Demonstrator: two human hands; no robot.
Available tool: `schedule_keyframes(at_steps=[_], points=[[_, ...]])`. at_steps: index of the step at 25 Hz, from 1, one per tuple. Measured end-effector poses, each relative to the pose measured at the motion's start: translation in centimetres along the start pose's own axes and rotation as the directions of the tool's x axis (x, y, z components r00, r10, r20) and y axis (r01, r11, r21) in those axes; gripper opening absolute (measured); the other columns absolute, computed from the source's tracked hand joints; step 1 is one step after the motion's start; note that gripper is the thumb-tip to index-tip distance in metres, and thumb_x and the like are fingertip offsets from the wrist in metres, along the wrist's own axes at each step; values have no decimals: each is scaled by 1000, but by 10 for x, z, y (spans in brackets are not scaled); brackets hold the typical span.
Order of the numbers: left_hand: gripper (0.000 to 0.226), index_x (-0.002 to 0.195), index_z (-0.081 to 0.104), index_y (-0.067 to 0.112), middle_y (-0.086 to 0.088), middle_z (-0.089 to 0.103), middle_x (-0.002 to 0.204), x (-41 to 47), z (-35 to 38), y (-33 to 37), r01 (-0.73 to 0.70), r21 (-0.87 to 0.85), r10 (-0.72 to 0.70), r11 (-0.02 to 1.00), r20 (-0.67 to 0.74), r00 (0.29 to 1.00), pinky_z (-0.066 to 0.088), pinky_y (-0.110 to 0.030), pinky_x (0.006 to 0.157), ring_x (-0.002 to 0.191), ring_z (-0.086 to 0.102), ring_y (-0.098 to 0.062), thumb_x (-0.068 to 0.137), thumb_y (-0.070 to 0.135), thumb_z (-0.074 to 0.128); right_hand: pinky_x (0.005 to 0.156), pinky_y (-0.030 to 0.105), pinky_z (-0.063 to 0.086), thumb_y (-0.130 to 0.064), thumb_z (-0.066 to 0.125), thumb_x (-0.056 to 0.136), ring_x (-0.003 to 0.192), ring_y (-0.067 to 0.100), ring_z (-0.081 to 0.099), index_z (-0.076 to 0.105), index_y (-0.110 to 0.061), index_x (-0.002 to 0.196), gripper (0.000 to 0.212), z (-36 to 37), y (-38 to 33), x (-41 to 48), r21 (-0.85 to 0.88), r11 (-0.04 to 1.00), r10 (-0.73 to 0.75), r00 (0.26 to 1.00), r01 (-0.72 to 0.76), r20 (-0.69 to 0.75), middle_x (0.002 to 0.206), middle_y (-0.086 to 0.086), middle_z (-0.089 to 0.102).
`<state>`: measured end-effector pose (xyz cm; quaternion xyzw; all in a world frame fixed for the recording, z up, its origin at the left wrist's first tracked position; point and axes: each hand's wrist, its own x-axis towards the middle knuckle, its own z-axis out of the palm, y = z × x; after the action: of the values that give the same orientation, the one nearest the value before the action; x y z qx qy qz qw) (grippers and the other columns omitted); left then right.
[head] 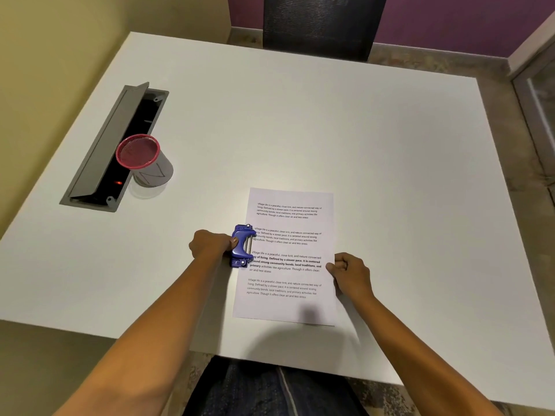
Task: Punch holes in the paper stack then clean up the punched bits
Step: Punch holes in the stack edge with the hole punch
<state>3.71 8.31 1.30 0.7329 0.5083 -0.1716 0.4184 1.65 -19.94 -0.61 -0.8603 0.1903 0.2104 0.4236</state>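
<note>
While the left grip (210, 245) clasps the blue punch (241, 246) on the paper stack (288, 309) (right grip (352, 275) pinching its opposite edge), sheets could skew — misaligning holes.

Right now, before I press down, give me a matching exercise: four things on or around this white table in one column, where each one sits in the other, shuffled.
Things:
1. blue metal hole punch
2. white printed paper stack
3. red-rimmed mesh cup
4. black mesh chair

Places:
A. beyond the white table's far edge
B. beside the open grey cable hatch
C. right edge held by the right hand
D. gripped by the left hand, on the paper's left edge

Pairs: 1-D, 2-C, 3-B, 4-A.
</note>
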Motion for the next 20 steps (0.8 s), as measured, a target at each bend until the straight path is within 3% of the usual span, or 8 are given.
schedule_keyframes(at_steps=[2, 6, 10, 14, 18, 20], points=[[29, 96, 70, -1, -16, 67, 92, 2, 1, 0, 5, 5, -5, 1000, -2, 1000, 41, -26, 57, 77, 56, -26, 70, 10, 78, 57, 22, 35, -9, 64, 84, 64, 20, 42, 53, -8, 73, 16, 0, 0, 1, -3, 1000, -1, 1000, 1, 5, 61, 1, 47], [14, 76, 64, 2, -10, 62, 74, 5, 3, 3, 33, 53, -33, 998, -6, 999, 35, -23, 46, 59, 50, -18, 69, 8, 75, 47, 14, 30, -7, 62, 86, 59, 19, 36, 49, -9, 71, 19, 2, 0, -1, -11, 1000, 4, 1000, -4, -3, 65, 6, 45], [28, 96, 74, 4, -10, 70, 85, 8, 1, -1, 22, 84, -24, 996, 21, 999, 33, -22, 46, 64, 53, -19, 68, 8, 76, 45, 14, 31, -6, 60, 87, 53, 15, 32, 41, -16, 62, 33, 1, -1, -6, -11, 1000, -13, 1000, 13, -9, 59, 2, 41], [9, 73, 66, 8, -2, 54, 59, 13, 6, 4, -4, 133, 1, 991, 18, 1000, 27, -23, 43, 51, 45, -13, 70, 10, 74, 52, 23, 30, -7, 62, 86, 53, 15, 32, 37, -21, 59, 40, 2, -4, 0, -35, 999, -1, 1000, 1, -6, 55, -3, 37], [37, 49, 40, 14, 0, 40, 49, 13, 7, 7, 12, 191, -12, 981, -5, 1000, 23, -22, 40, 44, 34, -12, 72, 5, 69, 55, 28, 31, -8, 63, 87, 55, 16, 34, 39, -17, 61, 36, 3, -2, 1, -45, 999, 7, 1000, -7, -3, 57, -1, 39], [39, 47, 40, 16, 2, 39, 46, 16, 7, 8, 20, 199, -23, 980, 15, 1000, 22, -20, 38, 44, 33, -12, 72, 4, 67, 54, 27, 32, -9, 63, 87, 55, 15, 34, 40, -17, 61, 36, 3, -1, 3, -61, 998, 8, 1000, -9, -8, 56, -1, 39]])
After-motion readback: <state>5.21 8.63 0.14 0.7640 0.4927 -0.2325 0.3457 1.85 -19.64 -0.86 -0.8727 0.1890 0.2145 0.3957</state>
